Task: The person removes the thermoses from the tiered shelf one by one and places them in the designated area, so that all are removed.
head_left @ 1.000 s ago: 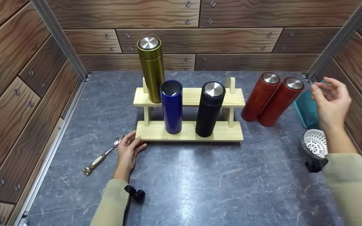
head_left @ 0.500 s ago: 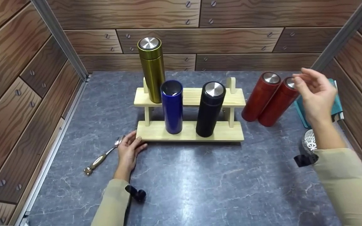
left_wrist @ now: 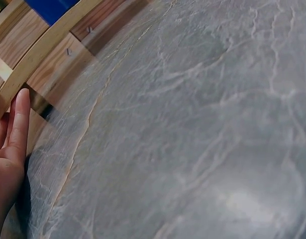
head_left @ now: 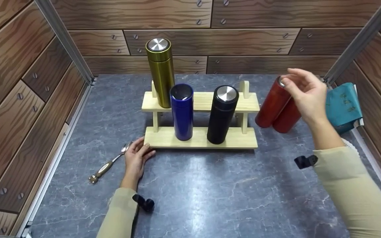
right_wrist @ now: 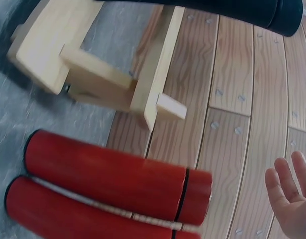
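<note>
My left hand (head_left: 135,159) grips the front left corner of a two-tier wooden rack (head_left: 233,142), thumb on top and fingers below the board, as the left wrist view shows too. On the upper shelf stands a gold thermos flask (head_left: 161,77). A blue thermos flask (head_left: 183,119) and a black thermos flask (head_left: 222,119) are upright on the lower shelf. My right hand (head_left: 309,96), its fingers loosely bent and holding nothing, is over two red thermos flasks (head_left: 271,107) beside the rack. It hides the lid of the right one. In the right wrist view its fingers are apart from them.
A long-handled spoon (head_left: 106,166) lies left of my left hand. At the right stands a teal box-like thing (head_left: 344,104). The white patterned bowl (head_left: 351,145) is mostly hidden behind my right forearm. Wood-patterned walls (head_left: 243,41) enclose the grey marbled table (head_left: 184,198).
My right hand has moved left from beside the teal thing to over the red thermos flasks. My left hand keeps its grip on the rack's corner.
</note>
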Tool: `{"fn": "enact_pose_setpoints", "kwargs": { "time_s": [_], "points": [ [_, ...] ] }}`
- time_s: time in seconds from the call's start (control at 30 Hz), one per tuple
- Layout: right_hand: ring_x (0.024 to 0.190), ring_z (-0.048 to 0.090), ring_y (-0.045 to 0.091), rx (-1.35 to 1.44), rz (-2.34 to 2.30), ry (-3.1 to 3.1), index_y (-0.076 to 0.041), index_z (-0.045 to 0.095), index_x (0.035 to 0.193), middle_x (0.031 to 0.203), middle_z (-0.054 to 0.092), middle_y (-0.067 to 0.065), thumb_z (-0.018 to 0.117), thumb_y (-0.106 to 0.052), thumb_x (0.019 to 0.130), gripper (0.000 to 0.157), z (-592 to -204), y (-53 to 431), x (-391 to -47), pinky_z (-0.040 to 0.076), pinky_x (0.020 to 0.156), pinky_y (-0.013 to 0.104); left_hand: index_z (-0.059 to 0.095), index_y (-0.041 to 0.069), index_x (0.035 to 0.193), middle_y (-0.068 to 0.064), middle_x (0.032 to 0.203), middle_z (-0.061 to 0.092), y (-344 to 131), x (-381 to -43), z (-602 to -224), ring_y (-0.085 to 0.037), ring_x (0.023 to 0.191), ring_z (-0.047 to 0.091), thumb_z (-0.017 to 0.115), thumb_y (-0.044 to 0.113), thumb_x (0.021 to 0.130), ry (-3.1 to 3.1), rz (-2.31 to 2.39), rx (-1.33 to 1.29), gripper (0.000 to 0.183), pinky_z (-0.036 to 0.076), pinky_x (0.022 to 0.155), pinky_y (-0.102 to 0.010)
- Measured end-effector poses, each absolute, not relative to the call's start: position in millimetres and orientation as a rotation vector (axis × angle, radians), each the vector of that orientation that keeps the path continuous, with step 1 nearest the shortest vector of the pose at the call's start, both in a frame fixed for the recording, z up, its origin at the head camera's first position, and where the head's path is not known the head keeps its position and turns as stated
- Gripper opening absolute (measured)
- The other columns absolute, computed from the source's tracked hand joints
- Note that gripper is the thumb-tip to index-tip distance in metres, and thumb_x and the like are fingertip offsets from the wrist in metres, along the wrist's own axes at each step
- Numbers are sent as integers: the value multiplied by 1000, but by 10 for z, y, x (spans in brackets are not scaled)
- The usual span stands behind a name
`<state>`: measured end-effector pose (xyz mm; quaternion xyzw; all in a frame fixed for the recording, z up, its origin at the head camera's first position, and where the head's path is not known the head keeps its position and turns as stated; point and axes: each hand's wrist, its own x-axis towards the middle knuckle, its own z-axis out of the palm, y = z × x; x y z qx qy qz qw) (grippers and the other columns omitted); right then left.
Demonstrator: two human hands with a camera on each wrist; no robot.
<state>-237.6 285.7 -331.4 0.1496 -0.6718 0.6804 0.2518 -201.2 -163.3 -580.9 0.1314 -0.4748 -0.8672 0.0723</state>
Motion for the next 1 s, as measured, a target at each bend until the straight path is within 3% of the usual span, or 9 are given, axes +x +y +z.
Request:
{"fn": "enact_pose_setpoints", "kwargs": {
  "time_s": [0.2, 0.53, 1.0],
  "points": [
    [84, 63, 15, 461, 1834, -1893, 0, 65, 107, 94, 68, 13, 68, 4, 81, 27, -3205, 2604, -2378, 52, 68, 17, 51, -5, 124, -15, 110, 56, -1630, -2017, -5806, -22, 83, 63, 60, -9, 85, -1434, -2592, 405, 40, 60, 68, -39],
    [91, 63, 16, 508, 1695, -2047, -2, 64, 111, 100, 67, 14, 70, -2, 81, 31, -3118, 2283, -2547, 53, 81, 21, 50, -5, 125, -16, 113, 55, -1611, -1999, -5798, -22, 86, 62, 61, -8, 85, -1419, -2600, 391, 42, 59, 72, -41],
    [89, 63, 20, 591, 1762, -2033, -1, 62, 113, 101, 65, 17, 70, -3, 82, 33, -2960, 1785, -2628, 55, 80, 27, 49, -4, 126, -18, 116, 53, -1622, -2004, -5800, -23, 89, 61, 63, -5, 85, -1439, -2600, 384, 44, 59, 73, -41]
  ]
}}
